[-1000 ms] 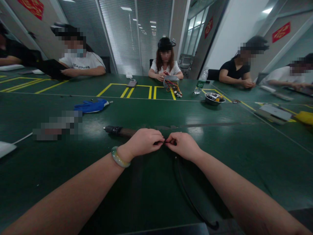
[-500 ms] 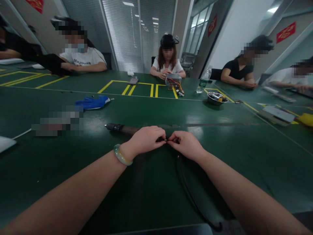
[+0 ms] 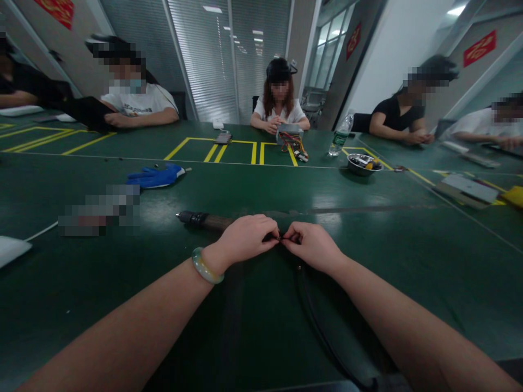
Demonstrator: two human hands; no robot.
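My left hand (image 3: 250, 235), with a green bangle at the wrist, is closed in a pinch. Facing it, my right hand (image 3: 314, 244) pinches too, and the fingertips of both meet at a tiny dark piece that I cannot make out. Just behind my left hand lies a dark pen-shaped power tool (image 3: 192, 218), its metal-tipped nose pointing left; my hands hide its right end. Below my right hand, a black cable (image 3: 314, 313) with a small shiny tip runs down to the near table edge.
A blue glove (image 3: 155, 176) lies at left, near a blurred-out object (image 3: 100, 211) on a white cord. Farther off are a metal bowl (image 3: 363, 164) of small parts, a water bottle (image 3: 340, 137) and a grey box with coloured wires (image 3: 290, 135). Several people sit around the green table (image 3: 122, 294).
My fingertips have come slightly closer together around the tiny piece. Both hands stay in nearly the same place, and the view has shifted a little.
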